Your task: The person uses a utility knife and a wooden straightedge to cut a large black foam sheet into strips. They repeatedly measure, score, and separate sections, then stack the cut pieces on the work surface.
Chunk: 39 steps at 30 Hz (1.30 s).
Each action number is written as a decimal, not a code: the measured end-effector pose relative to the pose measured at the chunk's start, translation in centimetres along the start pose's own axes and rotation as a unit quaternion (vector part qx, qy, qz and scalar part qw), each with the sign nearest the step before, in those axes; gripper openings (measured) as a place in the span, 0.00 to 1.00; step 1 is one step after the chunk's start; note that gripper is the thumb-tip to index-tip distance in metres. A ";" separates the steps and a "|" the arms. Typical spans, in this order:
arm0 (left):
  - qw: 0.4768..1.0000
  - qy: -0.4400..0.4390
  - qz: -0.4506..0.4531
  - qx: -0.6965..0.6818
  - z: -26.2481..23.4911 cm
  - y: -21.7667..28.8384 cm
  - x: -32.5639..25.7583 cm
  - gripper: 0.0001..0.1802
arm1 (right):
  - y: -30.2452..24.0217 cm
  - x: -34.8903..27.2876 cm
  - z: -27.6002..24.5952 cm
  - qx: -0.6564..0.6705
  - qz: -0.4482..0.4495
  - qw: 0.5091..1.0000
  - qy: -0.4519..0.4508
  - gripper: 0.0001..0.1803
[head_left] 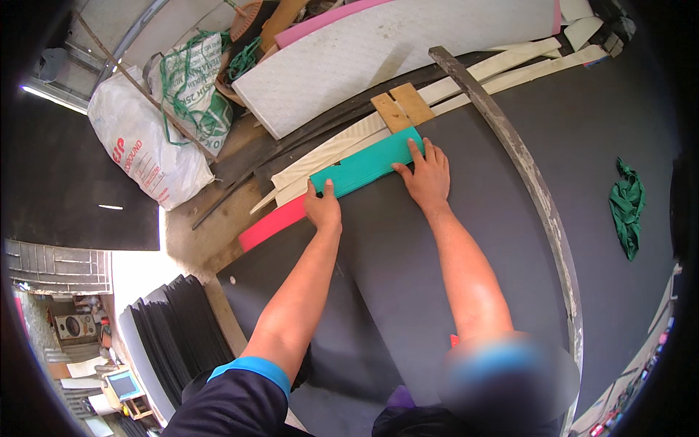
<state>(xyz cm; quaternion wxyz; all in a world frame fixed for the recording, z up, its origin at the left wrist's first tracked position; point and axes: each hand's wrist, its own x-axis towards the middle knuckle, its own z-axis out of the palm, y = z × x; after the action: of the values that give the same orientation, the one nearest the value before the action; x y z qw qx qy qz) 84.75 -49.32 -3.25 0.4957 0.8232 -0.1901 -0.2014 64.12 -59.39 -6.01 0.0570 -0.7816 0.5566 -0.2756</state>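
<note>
A teal ribbed rubber strip (366, 166) lies along the far edge of a large dark grey foam sheet (408, 255). My left hand (322, 207) presses flat on the strip's left end, fingers together. At the strip's right end, my right hand (425, 176) rests palm down with fingers spread over the strip's edge and the grey sheet. A red-pink strip (271, 224) sticks out to the left from under the teal one.
A long grey worn straightedge (535, 186) runs across the sheet at right. A green rag (628, 207) lies far right. Cream strips (502, 69), two wooden blocks (402, 106), a white foam board (393, 51), sacks (149, 146) and a black sheet stack (178, 331) surround.
</note>
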 end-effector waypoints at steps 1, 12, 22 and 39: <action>1.000 0.001 -0.016 0.000 0.3 0.3 -0.2 0.34 | 0.3 -0.1 0.0 -0.014 0.001 1.000 0.003 0.38; 0.998 -0.003 -0.047 -0.040 0.9 -1.4 1.3 0.29 | -0.6 -0.4 -0.3 -0.035 0.002 0.999 0.022 0.37; 0.986 0.003 -0.090 -0.140 0.8 -1.2 1.0 0.28 | 0.0 -0.4 -0.6 -0.015 0.006 1.000 -0.010 0.35; 0.991 -0.029 -0.067 -0.115 -0.4 -2.0 2.7 0.23 | -0.3 -0.6 -1.2 -0.027 0.005 0.998 -0.050 0.34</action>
<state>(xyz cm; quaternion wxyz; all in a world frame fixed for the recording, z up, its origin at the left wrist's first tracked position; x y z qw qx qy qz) 87.47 -49.48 -5.27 0.5668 0.7653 -0.1245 -0.2784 63.66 -58.51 -5.09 0.0648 -0.7929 0.5643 -0.2207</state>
